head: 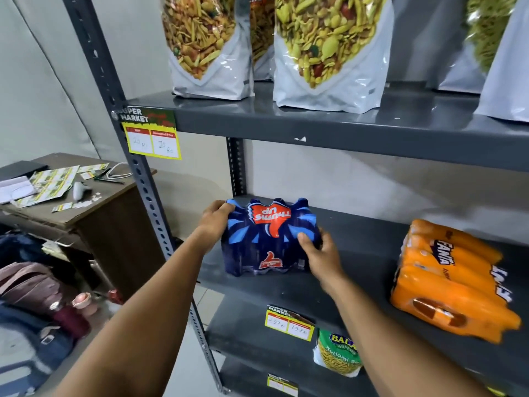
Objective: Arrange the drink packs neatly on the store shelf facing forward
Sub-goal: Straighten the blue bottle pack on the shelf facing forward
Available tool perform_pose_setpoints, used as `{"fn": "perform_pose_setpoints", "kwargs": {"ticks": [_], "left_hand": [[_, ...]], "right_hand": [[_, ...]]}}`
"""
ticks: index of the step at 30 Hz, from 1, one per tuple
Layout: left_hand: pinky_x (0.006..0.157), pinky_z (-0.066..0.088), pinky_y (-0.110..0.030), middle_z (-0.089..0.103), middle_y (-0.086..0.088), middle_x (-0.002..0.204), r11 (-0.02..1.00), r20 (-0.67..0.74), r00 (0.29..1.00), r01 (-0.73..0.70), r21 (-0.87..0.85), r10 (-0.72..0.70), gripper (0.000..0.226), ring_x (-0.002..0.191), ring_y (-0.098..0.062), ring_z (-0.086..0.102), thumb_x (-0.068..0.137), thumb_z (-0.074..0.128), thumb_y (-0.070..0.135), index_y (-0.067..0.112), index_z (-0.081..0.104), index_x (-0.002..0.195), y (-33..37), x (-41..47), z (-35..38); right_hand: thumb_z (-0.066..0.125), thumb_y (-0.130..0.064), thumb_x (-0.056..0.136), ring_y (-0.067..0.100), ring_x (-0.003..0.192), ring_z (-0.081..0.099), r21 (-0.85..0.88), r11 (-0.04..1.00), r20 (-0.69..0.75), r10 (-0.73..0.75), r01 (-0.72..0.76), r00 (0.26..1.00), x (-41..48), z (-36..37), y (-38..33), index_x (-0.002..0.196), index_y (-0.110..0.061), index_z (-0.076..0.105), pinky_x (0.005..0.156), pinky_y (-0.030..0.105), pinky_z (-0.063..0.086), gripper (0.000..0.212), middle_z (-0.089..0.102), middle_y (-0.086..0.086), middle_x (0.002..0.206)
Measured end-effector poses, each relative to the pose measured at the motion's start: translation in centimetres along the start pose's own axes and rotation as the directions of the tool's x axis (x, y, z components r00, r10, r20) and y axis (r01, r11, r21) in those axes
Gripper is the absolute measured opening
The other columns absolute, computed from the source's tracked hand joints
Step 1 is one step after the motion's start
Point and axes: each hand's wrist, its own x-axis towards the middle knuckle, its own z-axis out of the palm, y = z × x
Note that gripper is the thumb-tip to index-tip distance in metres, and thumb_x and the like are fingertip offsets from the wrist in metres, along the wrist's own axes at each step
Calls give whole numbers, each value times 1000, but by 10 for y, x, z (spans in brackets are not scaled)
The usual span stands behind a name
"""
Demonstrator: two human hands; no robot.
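Note:
A dark blue Thums Up drink pack (264, 242) stands on the grey middle shelf (366, 247) near its left end, its top logo reading upside down from here. My left hand (214, 222) grips the pack's upper left corner. My right hand (315, 250) holds its right side, thumb on the front face. An orange Fanta drink pack (449, 282) lies on its side at the right of the same shelf, turned at an angle, with neither hand on it.
Large snack bags (329, 53) stand on the shelf above. A green wafers packet (337, 353) sits on the lower shelf beside yellow price tags (289, 325). A brown desk (94, 213) with papers and several bags on the floor (37, 296) are to the left of the rack's upright (148, 196).

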Motion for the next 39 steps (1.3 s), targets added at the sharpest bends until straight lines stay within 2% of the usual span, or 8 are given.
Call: {"fn": "perform_pose_setpoints", "kwargs": {"ticks": [4, 7, 10, 13, 16, 21, 31, 39], "left_hand": [[70, 45, -33, 69, -9, 92, 902, -2, 994, -96, 420, 106, 40, 80, -26, 63, 81, 46, 53, 19, 63, 97, -2, -36, -12], [65, 50, -33, 70, -6, 79, 790, 15, 991, -117, 602, 135, 57, 74, -25, 66, 80, 47, 70, 15, 63, 81, 4, -67, -14], [78, 58, -42, 76, -13, 79, 908, 137, 991, -50, 415, -8, 65, 73, -30, 72, 91, 42, 63, 6, 66, 72, 13, -86, -14], [61, 55, -30, 74, -11, 74, 988, 239, 965, 74, 138, -105, 54, 57, -20, 71, 99, 42, 48, 10, 65, 67, 19, -87, -23], [85, 55, -36, 73, -12, 108, 955, 51, 998, -53, 293, 40, 38, 90, -24, 69, 99, 46, 38, 8, 69, 102, 21, -58, -23], [113, 37, -41, 49, -9, 149, 940, 94, 995, -72, 333, 43, 60, 134, -29, 48, 96, 48, 45, 12, 42, 146, 40, -16, -11], [86, 54, -38, 73, -15, 107, 874, 137, 986, -153, 460, 100, 35, 100, -33, 68, 95, 52, 39, 10, 70, 106, 34, 13, 1], [59, 44, -33, 69, -22, 84, 625, 47, 991, -113, 773, 121, 49, 79, -35, 64, 94, 52, 43, -3, 68, 86, 31, -13, -51]], "right_hand": [[76, -35, 81, 25, 99, 65, -261, 965, -120, -52, 19, 991, 31, 3, -21, 114, -15, 61, 84, 39, 54, 41, 68, 5, 109], [69, -19, 83, 28, 89, 67, -481, 876, -59, -70, 33, 996, 52, 21, -45, 99, -10, 70, 79, 38, 54, 19, 74, 10, 99], [57, -20, 91, 22, 71, 57, -434, 901, 145, 91, -19, 985, 65, 36, -69, 100, -3, 73, 66, 33, 48, 25, 68, 13, 84], [53, -45, 96, 23, 90, 66, -382, 922, 353, 207, -62, 912, 66, 41, -89, 110, -5, 68, 83, 36, 49, 45, 73, 8, 98], [56, -50, 93, 13, 94, 67, -392, 919, 407, 130, 44, 904, 57, 39, -103, 120, -15, 65, 86, 33, 51, 46, 72, -2, 100], [67, -53, 83, 21, 101, 69, -465, 878, 465, 134, 113, 875, 30, 32, -110, 126, -19, 60, 92, 42, 55, 55, 68, 3, 117], [53, -50, 90, 18, 98, 67, -240, 970, 171, 4, 38, 985, -15, 29, -55, 102, -30, 66, 93, 47, 54, 26, 72, -3, 104], [54, -30, 94, 23, 88, 63, -79, 996, 277, -17, 40, 961, 16, 46, -58, 85, -17, 67, 81, 39, 49, 20, 70, 11, 89]]}}
